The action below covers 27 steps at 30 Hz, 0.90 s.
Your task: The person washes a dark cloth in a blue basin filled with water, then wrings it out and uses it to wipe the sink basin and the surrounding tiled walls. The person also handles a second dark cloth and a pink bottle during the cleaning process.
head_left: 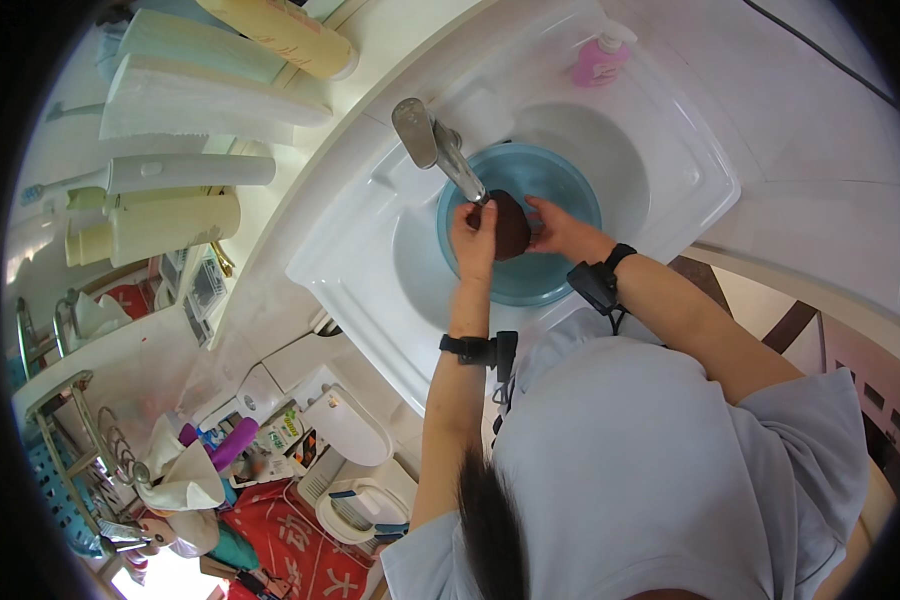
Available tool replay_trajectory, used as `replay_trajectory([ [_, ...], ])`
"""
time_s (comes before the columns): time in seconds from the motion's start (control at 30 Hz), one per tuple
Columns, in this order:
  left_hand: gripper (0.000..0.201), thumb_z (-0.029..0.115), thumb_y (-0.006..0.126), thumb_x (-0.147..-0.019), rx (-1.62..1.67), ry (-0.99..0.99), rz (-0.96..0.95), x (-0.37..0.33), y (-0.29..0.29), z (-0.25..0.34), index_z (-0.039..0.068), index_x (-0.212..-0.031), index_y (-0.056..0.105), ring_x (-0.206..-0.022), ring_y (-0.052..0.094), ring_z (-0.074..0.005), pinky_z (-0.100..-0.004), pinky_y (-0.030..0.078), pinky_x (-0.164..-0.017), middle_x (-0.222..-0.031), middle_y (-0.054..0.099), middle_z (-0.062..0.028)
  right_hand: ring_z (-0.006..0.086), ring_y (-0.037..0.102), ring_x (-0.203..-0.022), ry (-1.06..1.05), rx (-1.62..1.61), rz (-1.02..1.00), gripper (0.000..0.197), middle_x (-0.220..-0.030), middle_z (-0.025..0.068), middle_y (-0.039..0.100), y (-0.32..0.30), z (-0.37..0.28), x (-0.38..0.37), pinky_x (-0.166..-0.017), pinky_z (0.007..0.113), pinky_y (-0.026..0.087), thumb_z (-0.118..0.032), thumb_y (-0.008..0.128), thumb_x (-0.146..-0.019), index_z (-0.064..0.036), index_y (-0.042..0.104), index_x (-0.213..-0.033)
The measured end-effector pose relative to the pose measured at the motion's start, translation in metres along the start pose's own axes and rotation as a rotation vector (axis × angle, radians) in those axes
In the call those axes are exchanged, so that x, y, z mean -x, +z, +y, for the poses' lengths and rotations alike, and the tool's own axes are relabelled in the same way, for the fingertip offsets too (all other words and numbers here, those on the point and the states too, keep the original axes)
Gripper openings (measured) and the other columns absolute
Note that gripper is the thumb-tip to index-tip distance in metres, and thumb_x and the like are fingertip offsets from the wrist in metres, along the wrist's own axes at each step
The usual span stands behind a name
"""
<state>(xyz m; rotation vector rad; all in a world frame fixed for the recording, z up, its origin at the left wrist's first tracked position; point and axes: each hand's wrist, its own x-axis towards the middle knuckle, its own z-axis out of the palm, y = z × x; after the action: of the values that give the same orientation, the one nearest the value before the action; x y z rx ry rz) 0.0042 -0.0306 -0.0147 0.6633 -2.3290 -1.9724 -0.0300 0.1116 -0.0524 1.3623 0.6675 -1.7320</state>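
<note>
The left hand (473,240) is gripping a dark brown, rounded object (513,226) by its left side, the fingers bending around that edge and the thumb pressing near its top. The object is sitting just to the right of the left palm, directly between the two hands, below the mouth of the metal faucet (448,160). The right hand (562,232) is facing it from the other side, its fingers curving loosely apart at the object's right edge; whether every fingertip is touching is too small to tell. Both hands and the object are hovering over a round blue basin (570,180), which is resting inside the white sink (625,150). Each wrist is wearing a black strapped device, the left one (480,349) and the right one (598,283) both lying outside the basin. A pink pump bottle (600,62) is standing at the sink's far right corner, well apart from the hands.
</note>
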Motion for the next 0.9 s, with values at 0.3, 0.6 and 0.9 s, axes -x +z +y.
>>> replay_trajectory([
  [0.3, 0.032, 0.023, 0.069, -0.080, -0.348, 0.214, 0.100, 0.009, 0.032, 0.014, -0.001, -0.097, 0.056, -0.082, 0.058, -0.0263, -0.0341, 0.047, -0.076, -0.092, 0.060, -0.0143, 0.0193, 0.061, -0.091, -0.385, 0.182, -0.742, 0.027, -0.101, 0.0082, 0.062, 0.003, 0.015, -0.045, -0.080, 0.037, 0.051, -0.028, 0.041, -0.097, -0.0081, 0.056, -0.106],
  [0.6, 0.028, 0.020, 0.065, -0.084, 0.348, -0.438, -0.082, -0.022, -0.022, -0.032, -0.002, -0.100, 0.056, -0.086, 0.057, -0.0169, -0.0293, 0.048, -0.075, -0.094, 0.060, -0.0075, 0.0208, 0.059, -0.101, -0.214, 0.173, -0.558, 0.032, -0.110, 0.0059, 0.061, -0.003, -0.010, 0.022, -0.091, 0.038, 0.047, -0.031, 0.058, -0.088, -0.0069, 0.057, -0.110],
  [0.9, 0.031, 0.018, 0.065, -0.086, 0.496, -0.289, -0.144, -0.001, -0.011, -0.002, 0.001, -0.110, 0.056, -0.094, 0.058, -0.0181, -0.0299, 0.048, -0.083, -0.104, 0.060, -0.0077, 0.0208, 0.059, -0.103, -0.254, 0.116, -0.520, 0.033, -0.113, 0.0075, 0.061, -0.007, -0.008, 0.016, -0.093, 0.037, 0.046, -0.033, 0.053, -0.093, -0.0067, 0.058, -0.112],
])
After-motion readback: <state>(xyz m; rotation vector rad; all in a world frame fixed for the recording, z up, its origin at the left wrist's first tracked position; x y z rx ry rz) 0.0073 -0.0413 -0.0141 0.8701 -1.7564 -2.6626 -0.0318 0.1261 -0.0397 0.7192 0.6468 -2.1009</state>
